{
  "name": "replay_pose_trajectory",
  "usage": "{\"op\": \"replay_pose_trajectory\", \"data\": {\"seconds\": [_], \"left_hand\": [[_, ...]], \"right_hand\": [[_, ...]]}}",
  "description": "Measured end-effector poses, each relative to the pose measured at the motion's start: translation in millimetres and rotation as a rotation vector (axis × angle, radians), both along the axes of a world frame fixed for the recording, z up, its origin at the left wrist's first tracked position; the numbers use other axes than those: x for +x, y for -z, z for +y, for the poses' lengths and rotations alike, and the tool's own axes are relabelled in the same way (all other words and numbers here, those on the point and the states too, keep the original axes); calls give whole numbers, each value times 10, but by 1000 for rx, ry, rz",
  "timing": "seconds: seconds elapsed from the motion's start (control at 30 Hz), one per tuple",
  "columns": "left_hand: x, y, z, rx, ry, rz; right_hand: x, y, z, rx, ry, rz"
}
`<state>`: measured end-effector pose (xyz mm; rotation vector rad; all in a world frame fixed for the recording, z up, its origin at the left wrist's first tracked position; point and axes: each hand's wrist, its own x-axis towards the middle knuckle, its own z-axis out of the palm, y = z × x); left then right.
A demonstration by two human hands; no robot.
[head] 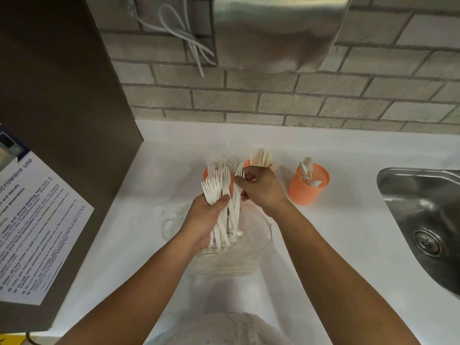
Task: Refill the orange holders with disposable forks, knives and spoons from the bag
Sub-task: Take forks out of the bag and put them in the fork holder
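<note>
Left hand [206,216] fingers curled round fork bundle [214,191], frame centre, above clear bag [251,247] on white bench [139,220]. Right hand [263,189] fingers pinch single fork [236,195] beside bundle. Three orange holders [308,189] just behind.

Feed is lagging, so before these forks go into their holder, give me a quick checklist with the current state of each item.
1. Left hand grips the fork bundle: ok.
2. Bundle's tines all point away from the person: ok.
3. Right hand pinches a single fork beside the bundle: ok.
4. Fork holder just behind the bundle: ok.
5. Room left in it: cannot tell, forks and hands hide it.
6. Spoon holder apart from both hands: ok.
</note>
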<state>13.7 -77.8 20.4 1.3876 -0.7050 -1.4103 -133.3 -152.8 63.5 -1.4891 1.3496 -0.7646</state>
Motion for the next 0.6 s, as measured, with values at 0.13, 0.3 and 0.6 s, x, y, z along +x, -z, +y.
{"op": "replay_pose_trajectory", "data": {"seconds": [0.13, 0.3, 0.6], "left_hand": [[20, -13, 2, -36, 16, -76], [37, -39, 17, -65, 51, -116], [-17, -87, 52, -61, 123, -29]], "right_hand": [[-44, -20, 15, 43, -78, -93], [-54, -68, 46, 92, 16, -130], [-43, -114, 39, 268, 22, -229]]}}
